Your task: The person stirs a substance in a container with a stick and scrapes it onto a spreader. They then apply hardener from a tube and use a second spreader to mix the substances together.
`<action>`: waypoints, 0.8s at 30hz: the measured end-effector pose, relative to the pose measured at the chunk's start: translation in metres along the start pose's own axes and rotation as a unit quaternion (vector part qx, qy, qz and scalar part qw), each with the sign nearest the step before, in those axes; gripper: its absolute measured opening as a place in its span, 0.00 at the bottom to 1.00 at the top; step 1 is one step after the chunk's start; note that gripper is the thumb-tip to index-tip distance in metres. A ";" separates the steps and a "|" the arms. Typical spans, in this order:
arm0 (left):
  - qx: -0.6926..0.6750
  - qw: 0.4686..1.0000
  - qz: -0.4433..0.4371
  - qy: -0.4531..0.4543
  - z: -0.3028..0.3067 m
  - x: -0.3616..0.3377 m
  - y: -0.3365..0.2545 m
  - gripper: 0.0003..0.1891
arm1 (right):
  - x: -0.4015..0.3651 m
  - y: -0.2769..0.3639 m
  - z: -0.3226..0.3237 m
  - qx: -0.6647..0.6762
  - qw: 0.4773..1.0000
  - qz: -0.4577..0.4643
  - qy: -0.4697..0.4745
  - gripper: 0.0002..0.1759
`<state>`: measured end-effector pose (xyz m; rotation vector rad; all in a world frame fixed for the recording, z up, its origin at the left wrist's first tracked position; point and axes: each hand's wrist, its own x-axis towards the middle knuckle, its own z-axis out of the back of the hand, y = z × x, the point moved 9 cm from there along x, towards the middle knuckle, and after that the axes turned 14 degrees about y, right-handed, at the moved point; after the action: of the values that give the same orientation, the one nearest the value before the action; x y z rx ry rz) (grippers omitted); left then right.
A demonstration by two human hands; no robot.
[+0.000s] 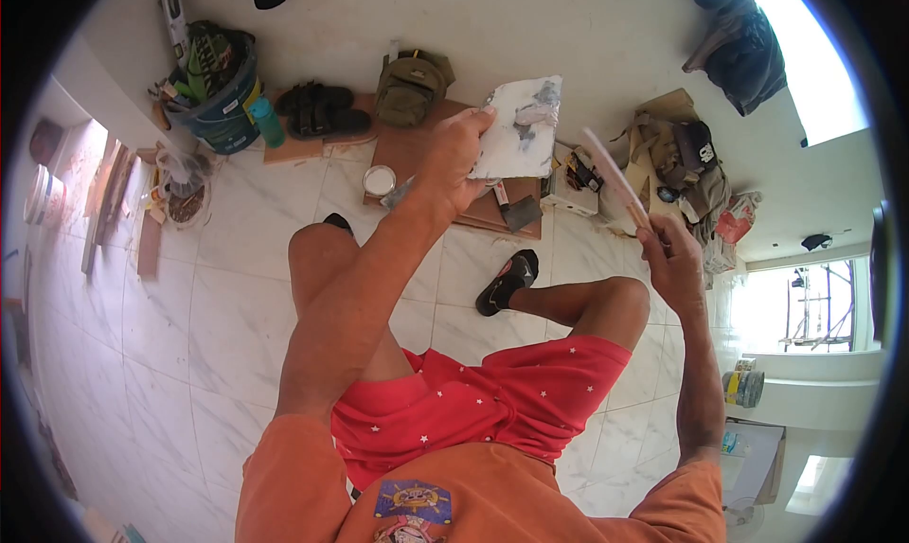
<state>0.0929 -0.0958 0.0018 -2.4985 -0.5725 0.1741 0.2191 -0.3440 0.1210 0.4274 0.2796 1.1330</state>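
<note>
My left hand [456, 155] is closed on the edge of a white board [511, 150], held up in front of me. Grey smears and a lump of paste [536, 115] lie on its face. In my right hand [674, 257] is a thin pale flat tool [615, 176], seen nearly edge-on and pointing up and left, apart from the board; its exact kind cannot be made out. Below the board, a scraper with a wide dark blade [519, 213] rests on a brown panel [471, 219]. A small round white container [380, 180] stands at the panel's left end.
Against the wall are a bucket of tools [222, 117], a teal bottle [266, 122], black sandals [322, 112] and a green backpack [412, 89]. Bags [677, 155] and an open box [573, 197] sit to the right. Planks [109, 197] stand at left on the tiled floor [251, 306].
</note>
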 end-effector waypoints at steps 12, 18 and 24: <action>0.018 0.999 0.031 0.032 -0.001 0.003 0.019 0.15 | 0.009 0.000 -0.024 0.293 0.949 -0.050 0.104 0.14; 0.001 0.999 0.017 0.032 -0.014 -0.002 0.017 0.15 | 0.012 0.007 -0.032 0.283 0.948 -0.058 0.133 0.17; 0.014 0.999 0.021 0.048 -0.008 0.002 0.017 0.16 | 0.012 0.012 -0.035 0.315 0.936 -0.048 0.147 0.20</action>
<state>0.1025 -0.1115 -0.0013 -2.4778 -0.4746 0.0769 0.1994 -0.3225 0.0954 0.7996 0.9326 0.9920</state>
